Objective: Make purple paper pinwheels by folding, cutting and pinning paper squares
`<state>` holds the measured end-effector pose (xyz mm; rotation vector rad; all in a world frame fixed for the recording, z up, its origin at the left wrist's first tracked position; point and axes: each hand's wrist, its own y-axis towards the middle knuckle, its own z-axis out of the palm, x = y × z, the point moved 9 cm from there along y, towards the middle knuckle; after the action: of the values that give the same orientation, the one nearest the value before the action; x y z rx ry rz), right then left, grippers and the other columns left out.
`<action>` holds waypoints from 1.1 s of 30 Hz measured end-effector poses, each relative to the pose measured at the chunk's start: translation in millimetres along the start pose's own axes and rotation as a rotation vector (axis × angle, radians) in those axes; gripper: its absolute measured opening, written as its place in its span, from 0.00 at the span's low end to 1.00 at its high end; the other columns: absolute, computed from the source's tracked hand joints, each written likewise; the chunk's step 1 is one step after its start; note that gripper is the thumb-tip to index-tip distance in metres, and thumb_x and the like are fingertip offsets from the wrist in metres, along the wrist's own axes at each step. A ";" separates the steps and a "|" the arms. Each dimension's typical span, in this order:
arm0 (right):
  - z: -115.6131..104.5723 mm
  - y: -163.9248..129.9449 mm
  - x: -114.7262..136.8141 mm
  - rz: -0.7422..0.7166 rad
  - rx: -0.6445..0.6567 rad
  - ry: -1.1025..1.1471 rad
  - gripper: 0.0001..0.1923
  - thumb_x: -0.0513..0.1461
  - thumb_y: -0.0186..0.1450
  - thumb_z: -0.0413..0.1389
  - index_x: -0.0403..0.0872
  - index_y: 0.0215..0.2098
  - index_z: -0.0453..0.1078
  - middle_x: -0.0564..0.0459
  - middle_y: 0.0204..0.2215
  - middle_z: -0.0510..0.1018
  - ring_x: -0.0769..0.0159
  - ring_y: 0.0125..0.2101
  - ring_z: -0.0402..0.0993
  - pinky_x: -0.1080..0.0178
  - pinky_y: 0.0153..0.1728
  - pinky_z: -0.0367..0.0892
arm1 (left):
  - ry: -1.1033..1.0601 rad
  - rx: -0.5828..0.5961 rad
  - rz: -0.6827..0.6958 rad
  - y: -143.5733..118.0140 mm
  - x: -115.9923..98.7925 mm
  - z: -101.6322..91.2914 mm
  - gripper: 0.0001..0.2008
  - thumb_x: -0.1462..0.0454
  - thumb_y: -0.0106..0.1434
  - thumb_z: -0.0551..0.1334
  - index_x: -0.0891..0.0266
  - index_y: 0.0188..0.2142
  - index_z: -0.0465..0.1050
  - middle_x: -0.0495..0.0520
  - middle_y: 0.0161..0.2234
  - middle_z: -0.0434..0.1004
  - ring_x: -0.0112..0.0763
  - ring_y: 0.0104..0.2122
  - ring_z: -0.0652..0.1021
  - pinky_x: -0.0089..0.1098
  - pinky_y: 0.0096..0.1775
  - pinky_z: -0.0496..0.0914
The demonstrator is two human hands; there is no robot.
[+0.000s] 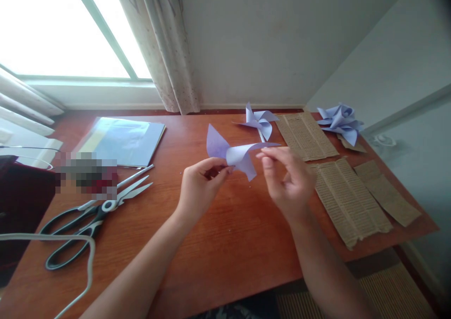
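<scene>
Purple paper (237,155) sits up in the air, just above the middle of the table (225,234). It is bent into curvy, pointy flaps, like part of a pinwheel. The left hand (202,182) pinches it from below, with the fingers closed on its lower left part. The right hand (287,180) holds the tip of one long flap between finger and thumb. That flap runs left to right, from the middle of the paper out to the right hand. So the paper lies between both hands, a bit nearer to the left one.

Far behind it on the table lies a finished purple pinwheel (260,120). More folded purple paper shapes (341,121) sit in the far right corner. Brown cardboard pieces (347,201) lie on the right side. On the left side lie black scissors (88,220), a pen (136,174) just past them, and a flat pack of coloured sheets (123,140) farther back. A white cable (88,262) curls at the near left.
</scene>
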<state>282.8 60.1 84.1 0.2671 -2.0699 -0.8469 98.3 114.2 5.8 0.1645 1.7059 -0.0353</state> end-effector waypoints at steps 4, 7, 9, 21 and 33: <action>-12.4 0.2 -36.7 0.249 -0.091 0.082 0.11 0.45 0.72 0.54 0.51 0.38 0.76 0.50 0.33 0.81 0.59 0.36 0.78 0.56 0.40 0.72 | -0.159 0.009 -0.074 2.3 0.1 1.2 0.08 0.61 0.54 0.73 0.64 0.31 0.81 0.50 0.24 0.79 0.23 0.22 0.70 0.24 0.23 0.63; 25.7 -3.4 -61.2 0.463 0.257 0.356 0.21 0.54 0.72 0.51 0.49 0.41 0.78 0.49 0.40 0.83 0.58 0.43 0.79 0.58 0.44 0.72 | -0.193 0.013 -0.085 1.3 -3.5 2.6 0.08 0.62 0.53 0.74 0.64 0.29 0.81 0.49 0.22 0.78 0.21 0.20 0.68 0.23 0.22 0.61; 43.6 -8.8 -62.2 0.528 0.413 0.491 0.25 0.58 0.71 0.50 0.49 0.47 0.77 0.49 0.45 0.83 0.57 0.46 0.78 0.58 0.46 0.71 | -0.193 0.020 -0.075 0.4 -5.3 3.3 0.07 0.63 0.54 0.73 0.64 0.28 0.81 0.49 0.21 0.77 0.21 0.20 0.68 0.23 0.22 0.61; 49.4 -8.0 -22.1 0.287 0.531 0.418 0.13 0.48 0.71 0.56 0.51 0.45 0.77 0.54 0.41 0.82 0.63 0.41 0.77 0.62 0.44 0.70 | -0.293 0.007 0.014 2.4 -6.0 -1.5 0.04 0.68 0.55 0.73 0.60 0.30 0.83 0.48 0.25 0.83 0.25 0.25 0.79 0.22 0.30 0.73; 44.4 -6.6 -0.9 0.108 0.549 0.341 0.11 0.42 0.71 0.58 0.50 0.50 0.74 0.52 0.49 0.80 0.63 0.49 0.76 0.61 0.51 0.68 | -0.269 0.011 0.045 3.8 -11.2 -2.3 0.03 0.70 0.54 0.72 0.61 0.27 0.82 0.47 0.22 0.80 0.22 0.21 0.75 0.22 0.26 0.70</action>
<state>247.7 76.4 61.5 0.5485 -1.9308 -0.1364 98.1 117.2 17.4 0.1976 1.4339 -0.0317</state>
